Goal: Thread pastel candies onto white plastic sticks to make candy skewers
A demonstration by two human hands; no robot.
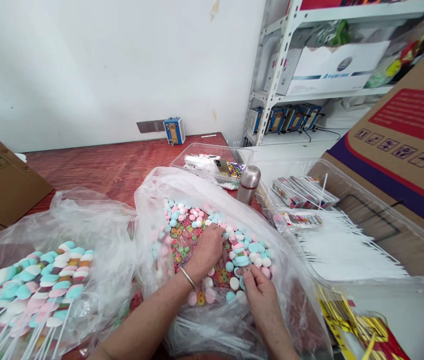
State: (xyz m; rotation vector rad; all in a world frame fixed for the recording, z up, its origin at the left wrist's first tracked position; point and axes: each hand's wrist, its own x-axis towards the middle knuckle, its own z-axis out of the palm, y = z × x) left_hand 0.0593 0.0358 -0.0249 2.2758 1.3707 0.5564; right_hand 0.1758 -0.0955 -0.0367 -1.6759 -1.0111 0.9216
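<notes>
A large clear plastic bag [151, 192] lies spread in front of me, holding loose pink, white and blue marshmallows [260, 248] and colourful ring-shaped gummies [182, 249]. My left hand [209, 245], with a bangle at the wrist, is over the middle of the bag, fingers curled down among the candies; what they pinch, if anything, is hidden. My right hand [260, 285] is closed at the bag's right side, thumb and fingers pinched at the lower end of a marshmallow skewer [240, 256]. Its stick is hidden by the hand.
Finished marshmallow skewers [46, 282] lie on plastic at the left. Right stands a clear bin [332, 282] with white sticks [350, 247]. A steel flask [248, 184] and a clear tray [192, 148] stand behind the bag. Cardboard boxes [5, 175] flank both sides; shelving [277, 75] stands behind.
</notes>
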